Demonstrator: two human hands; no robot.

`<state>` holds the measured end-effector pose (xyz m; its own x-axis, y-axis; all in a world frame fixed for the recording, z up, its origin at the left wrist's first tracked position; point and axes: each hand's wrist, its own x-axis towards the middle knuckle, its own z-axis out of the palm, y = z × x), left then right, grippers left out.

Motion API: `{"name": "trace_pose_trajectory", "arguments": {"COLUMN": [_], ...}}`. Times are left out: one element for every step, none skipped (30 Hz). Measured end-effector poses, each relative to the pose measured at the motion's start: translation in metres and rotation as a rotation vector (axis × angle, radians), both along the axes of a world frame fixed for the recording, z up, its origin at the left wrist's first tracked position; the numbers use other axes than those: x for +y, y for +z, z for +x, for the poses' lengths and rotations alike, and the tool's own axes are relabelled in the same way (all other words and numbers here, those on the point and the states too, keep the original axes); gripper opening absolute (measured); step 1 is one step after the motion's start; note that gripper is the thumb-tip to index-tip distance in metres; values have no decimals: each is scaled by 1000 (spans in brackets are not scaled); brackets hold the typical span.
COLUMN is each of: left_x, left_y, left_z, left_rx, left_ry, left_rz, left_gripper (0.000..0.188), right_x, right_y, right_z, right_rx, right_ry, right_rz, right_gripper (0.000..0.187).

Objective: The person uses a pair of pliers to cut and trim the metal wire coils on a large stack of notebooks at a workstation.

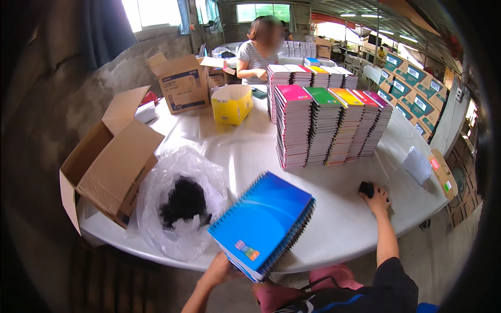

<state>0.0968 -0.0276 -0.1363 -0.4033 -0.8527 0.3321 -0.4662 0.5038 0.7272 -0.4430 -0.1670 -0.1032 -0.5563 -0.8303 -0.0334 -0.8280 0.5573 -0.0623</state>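
Observation:
A small stack of spiral notebooks with a glossy blue cover lies tilted at the table's near edge. My left hand grips it at the near left corner, the fingers partly hidden beneath. Well off to the right, my right hand is down on the table, its fingers closed round a small black object whose kind I cannot make out. Left of the notebooks, a clear plastic bag holds a tangle of black wire-like pieces.
Tall stacks of spiral notebooks stand beyond the blue ones. An open carton, another carton and a yellow box line the left. A folded pale cloth lies at right. Across the table stands a person.

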Motion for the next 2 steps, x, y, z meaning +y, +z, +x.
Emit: {"name": "trace_pose_trajectory", "arguments": {"left_x": [-1,-9], "left_y": [2,11], "left_z": [0,5], "left_rx": [58,57], "left_ry": [29,14], "left_rz": [33,33], "left_gripper": [87,87], "right_x": [-1,0], "right_y": [-6,-10], "right_z": [6,13], "right_rx": [32,68], "right_ry": [-45,-96], "right_rz": [5,13], "right_gripper": [93,93]}}
